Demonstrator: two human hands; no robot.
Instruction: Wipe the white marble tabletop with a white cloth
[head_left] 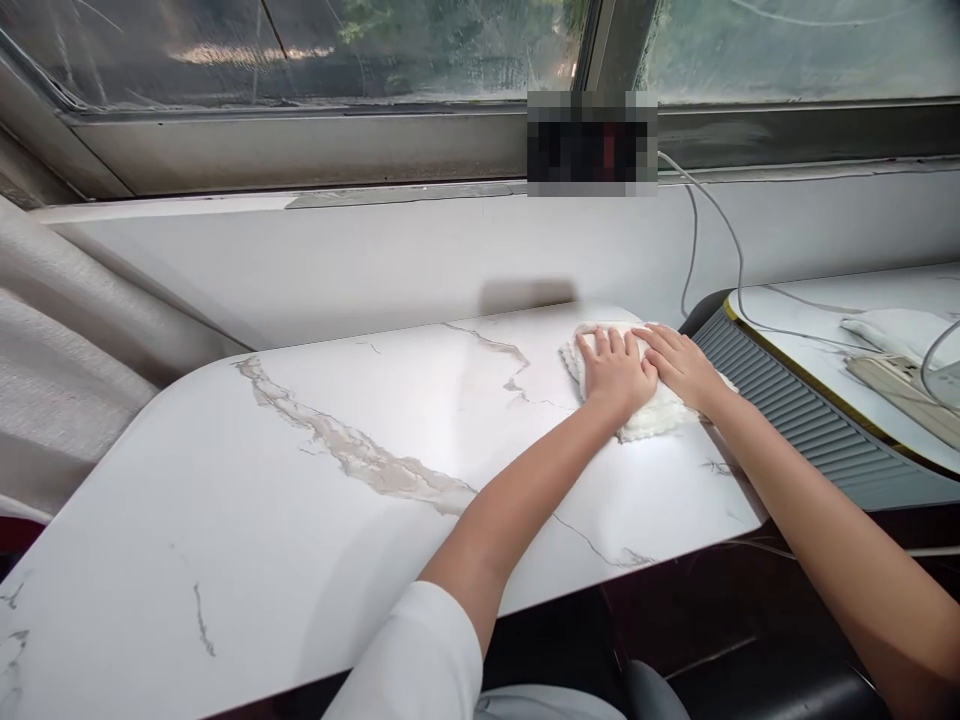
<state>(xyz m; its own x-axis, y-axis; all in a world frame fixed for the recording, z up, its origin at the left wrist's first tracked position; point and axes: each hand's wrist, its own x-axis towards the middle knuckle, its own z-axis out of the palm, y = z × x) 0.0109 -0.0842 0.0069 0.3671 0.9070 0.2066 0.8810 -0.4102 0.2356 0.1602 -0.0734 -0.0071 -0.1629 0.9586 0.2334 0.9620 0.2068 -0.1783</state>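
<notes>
A fluffy white cloth (651, 418) lies spread on the right end of the white marble-patterned tabletop (285, 560). My left hand (616, 370) rests on it with the fingers stretched out and pointing toward the wall. Just to the right, my right hand (681, 366) also lies flat on the cloth, its fingertips reaching to the left hand's thumb side. Both palms press down from above, hiding part of the cloth. Its frayed edges show to the left, in front and a little to the right of the hands.
Beyond the table's right edge stands a grey ribbed panel (817, 400) with a gold rim, beside another white surface holding a power strip (900, 385). Thin cables (739, 255) hang from the sill. A window (315, 50) spans the back; a pale curtain (67, 350) hangs left.
</notes>
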